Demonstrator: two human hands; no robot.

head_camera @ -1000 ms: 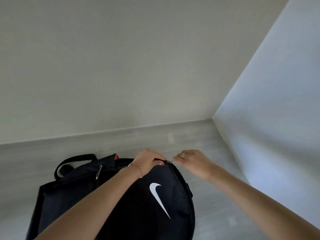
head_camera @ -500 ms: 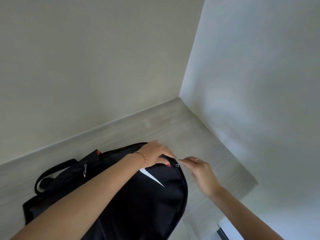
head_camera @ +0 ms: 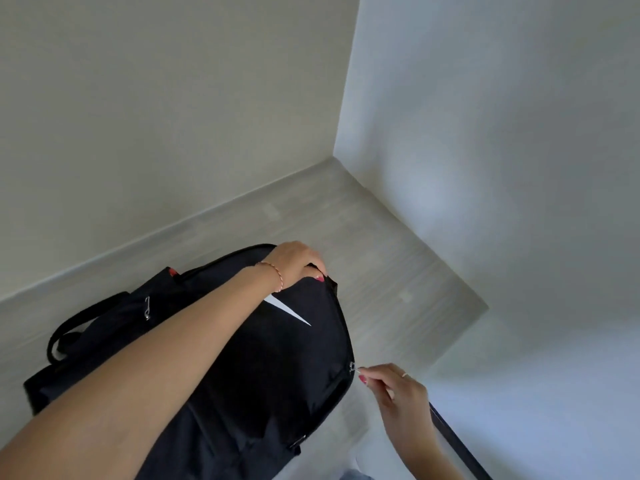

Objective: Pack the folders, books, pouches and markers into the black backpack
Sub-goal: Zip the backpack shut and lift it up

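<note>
Black backpack [head_camera: 277,368] — flat on tabletop

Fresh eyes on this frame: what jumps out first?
The black backpack with its white swoosh, lying on the grey surface in a wall corner, fills the lower middle. The left hand grips its top edge, while the right hand pinches the zipper pull at the bag's right side.

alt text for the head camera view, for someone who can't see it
A person's right hand pinches a zipper pull on the side of a black backpack, while the left hand grips the bag's top. The backpack lies on a pale wood-grain surface in a wall corner.
</note>
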